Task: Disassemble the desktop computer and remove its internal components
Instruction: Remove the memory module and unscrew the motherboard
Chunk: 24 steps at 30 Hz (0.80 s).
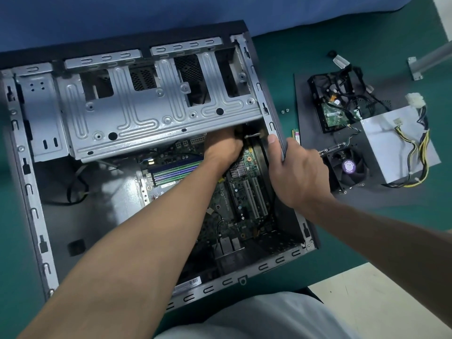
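You have one computer case (281, 259) lying open on its side on the green desk (281, 69), with one circuit board (234, 211) still bedded in its floor. Your left hand (222, 148) reaches deep inside, at the board's far end just under the edge of the grey drive cage (146, 113). Its fingers are curled downward, but I cannot tell what they grasp. Your right hand (298, 172) grips the case's right wall, thumb hooked over the rim and fingers wrapped around the outside.

To the right, one black panel (303, 106) lies flat and carries three parts: one hard drive (335, 113), one fan (348, 167) and one grey power supply (391, 143) trailing yellow and black wires. Two small screws (285, 110) lie between the case and the panel. Blue cloth (171, 11) runs along the desk's far edge, a metal leg (430, 59) stands at the upper right, and cream floor (379, 302) shows at the lower right.
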{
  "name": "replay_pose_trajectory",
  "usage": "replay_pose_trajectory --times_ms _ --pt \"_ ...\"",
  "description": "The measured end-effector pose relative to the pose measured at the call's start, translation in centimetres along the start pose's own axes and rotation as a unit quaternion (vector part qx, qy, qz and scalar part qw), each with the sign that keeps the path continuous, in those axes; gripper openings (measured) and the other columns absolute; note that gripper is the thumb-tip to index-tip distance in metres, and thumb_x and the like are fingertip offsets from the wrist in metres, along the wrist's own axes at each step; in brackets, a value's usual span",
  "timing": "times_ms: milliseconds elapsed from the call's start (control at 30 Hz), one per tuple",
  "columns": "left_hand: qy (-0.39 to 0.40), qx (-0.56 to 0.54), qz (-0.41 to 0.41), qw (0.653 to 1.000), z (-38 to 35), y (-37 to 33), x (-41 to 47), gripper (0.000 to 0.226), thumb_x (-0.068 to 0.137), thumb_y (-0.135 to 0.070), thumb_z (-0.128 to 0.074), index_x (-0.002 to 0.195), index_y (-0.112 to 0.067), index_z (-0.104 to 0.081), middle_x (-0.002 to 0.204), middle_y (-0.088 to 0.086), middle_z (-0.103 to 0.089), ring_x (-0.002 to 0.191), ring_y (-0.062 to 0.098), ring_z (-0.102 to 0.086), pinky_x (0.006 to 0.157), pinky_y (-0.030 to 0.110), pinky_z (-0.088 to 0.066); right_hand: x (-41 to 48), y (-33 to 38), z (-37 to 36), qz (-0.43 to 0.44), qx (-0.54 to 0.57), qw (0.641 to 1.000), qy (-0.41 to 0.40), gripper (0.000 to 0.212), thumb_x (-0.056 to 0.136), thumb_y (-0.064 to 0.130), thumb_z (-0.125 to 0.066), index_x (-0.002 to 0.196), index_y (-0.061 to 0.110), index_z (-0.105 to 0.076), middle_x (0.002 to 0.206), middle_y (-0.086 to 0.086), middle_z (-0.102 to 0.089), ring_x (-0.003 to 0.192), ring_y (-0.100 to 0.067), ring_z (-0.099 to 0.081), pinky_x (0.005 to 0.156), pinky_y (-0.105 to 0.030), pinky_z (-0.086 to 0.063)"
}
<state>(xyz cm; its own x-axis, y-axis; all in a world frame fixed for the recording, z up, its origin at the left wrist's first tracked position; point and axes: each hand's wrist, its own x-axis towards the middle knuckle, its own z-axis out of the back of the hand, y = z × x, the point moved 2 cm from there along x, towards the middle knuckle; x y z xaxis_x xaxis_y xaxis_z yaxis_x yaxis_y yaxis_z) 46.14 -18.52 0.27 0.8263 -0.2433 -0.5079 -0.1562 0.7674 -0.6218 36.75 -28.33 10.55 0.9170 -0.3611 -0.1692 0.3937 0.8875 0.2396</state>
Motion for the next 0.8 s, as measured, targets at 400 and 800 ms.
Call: replay_pose_trajectory --times_ms 400,800 --pt "-0.04 0.024 -0.049 0.998 -0.8 0.0 -0.4 0.006 0.091 -0.009 -0.048 0.091 -0.01 -0.054 0.067 0.0 -0.043 0.055 0.011 -0.038 0.061 0.027 -0.037 0.1 0.0 0.1 -0.009 -0.009 1.0 0.012 0.053 0.094 0.057 -0.017 0.079 0.013 -0.041 0.077 -0.019 -0.06 0.066 -0.032 -0.046 0.064 -0.037 -0.037" --pt "-0.058 -0.008 -0.006 0.998 -0.8 -0.3 0.0 0.013 0.093 -0.009 -0.048 0.089 -0.007 -0.061 0.065 -0.001 -0.044 0.052 0.008 -0.04 0.044 0.015 -0.035 0.0 0.0 0.0 -0.014 -0.024 0.999 0.015 0.052 0.093 0.059 -0.014 0.081 0.015 -0.039 0.08 -0.02 -0.062 0.065 -0.029 -0.041 0.062 -0.035 -0.031"
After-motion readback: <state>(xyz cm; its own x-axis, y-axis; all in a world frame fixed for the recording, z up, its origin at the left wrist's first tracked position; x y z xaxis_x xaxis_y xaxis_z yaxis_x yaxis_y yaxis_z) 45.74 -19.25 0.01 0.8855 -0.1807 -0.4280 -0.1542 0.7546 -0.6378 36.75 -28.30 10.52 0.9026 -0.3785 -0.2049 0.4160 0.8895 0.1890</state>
